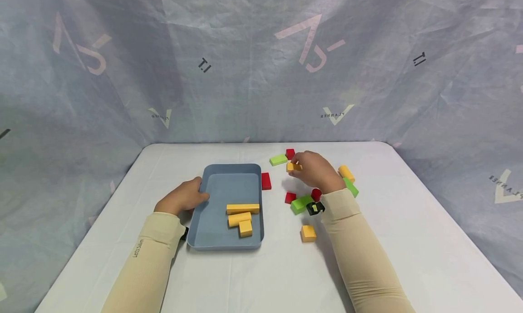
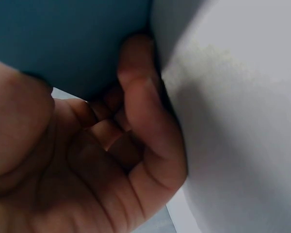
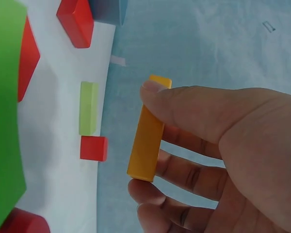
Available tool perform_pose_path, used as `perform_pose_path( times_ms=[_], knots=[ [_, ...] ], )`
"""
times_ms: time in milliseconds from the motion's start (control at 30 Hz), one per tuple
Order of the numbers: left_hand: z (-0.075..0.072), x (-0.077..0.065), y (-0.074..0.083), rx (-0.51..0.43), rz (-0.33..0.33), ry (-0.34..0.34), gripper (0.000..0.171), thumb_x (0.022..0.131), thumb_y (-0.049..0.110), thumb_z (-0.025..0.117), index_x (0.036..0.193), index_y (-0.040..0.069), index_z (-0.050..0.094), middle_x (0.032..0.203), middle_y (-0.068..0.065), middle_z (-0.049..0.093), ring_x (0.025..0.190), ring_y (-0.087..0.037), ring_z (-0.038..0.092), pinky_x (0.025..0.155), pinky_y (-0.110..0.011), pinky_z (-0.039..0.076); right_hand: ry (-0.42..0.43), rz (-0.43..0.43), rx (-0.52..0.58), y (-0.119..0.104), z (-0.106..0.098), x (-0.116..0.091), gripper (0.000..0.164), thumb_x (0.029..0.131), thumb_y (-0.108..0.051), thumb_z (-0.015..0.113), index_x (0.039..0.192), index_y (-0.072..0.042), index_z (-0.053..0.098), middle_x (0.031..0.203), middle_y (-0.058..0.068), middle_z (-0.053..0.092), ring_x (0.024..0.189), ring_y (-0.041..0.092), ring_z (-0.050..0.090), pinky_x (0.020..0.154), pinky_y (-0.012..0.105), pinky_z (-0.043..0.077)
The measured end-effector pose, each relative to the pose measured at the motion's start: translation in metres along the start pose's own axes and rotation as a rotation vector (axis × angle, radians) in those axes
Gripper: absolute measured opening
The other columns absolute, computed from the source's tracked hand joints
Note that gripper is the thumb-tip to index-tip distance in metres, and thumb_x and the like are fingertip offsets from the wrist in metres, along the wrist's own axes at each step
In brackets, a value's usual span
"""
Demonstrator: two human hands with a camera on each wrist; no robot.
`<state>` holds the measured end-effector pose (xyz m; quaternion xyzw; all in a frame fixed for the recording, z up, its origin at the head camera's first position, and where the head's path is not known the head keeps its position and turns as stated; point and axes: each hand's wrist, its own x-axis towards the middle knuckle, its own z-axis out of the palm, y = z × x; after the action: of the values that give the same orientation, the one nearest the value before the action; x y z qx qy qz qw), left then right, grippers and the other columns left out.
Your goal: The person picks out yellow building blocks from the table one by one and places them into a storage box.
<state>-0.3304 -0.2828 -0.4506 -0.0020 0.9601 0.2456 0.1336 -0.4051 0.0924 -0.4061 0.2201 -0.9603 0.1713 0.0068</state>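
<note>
My left hand grips the left wall of a blue-grey tray, thumb over the rim; in the left wrist view its fingers curl beneath the tray's side. Inside the tray lie a long yellow block, a yellow cylinder and a yellow cube. My right hand pinches a yellow rectangular block between thumb and fingers, lifted above the table. Near it are a light green block and a red cube.
Right of the tray lie a red block, a small red block, a green block and a red piece. Beyond the right wrist are a yellow cylinder and a green piece. Another yellow cube sits nearer me.
</note>
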Motion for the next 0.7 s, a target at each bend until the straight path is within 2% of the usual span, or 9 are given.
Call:
perform_pose_path(
  times_ms=[367, 700],
  knots=[
    [0.001, 0.002, -0.001, -0.006, 0.001, -0.004, 0.063, 0.093, 0.027, 0.055, 0.14, -0.006, 0.028, 0.122, -0.023, 0.051, 0.084, -0.025, 0.054, 0.071, -0.043, 0.047, -0.01, 0.019, -0.019, -0.018, -0.006, -0.004, 0.035, 0.08, -0.032, 0.077, 0.11, -0.018, 0.066, 0.097, -0.001, 0.061, 0.086, 0.016, 0.051, 0.077, 0.038, 0.051],
    [0.001, 0.0, 0.0, -0.012, -0.004, 0.001, 0.063, 0.093, 0.028, 0.055, 0.14, -0.006, 0.028, 0.124, -0.023, 0.05, 0.089, -0.027, 0.053, 0.075, -0.045, 0.046, -0.023, -0.008, -0.03, -0.026, -0.006, -0.004, 0.032, 0.08, -0.033, 0.077, 0.107, -0.018, 0.067, 0.094, -0.003, 0.061, 0.083, 0.015, 0.052, 0.074, 0.037, 0.051]
  ],
)
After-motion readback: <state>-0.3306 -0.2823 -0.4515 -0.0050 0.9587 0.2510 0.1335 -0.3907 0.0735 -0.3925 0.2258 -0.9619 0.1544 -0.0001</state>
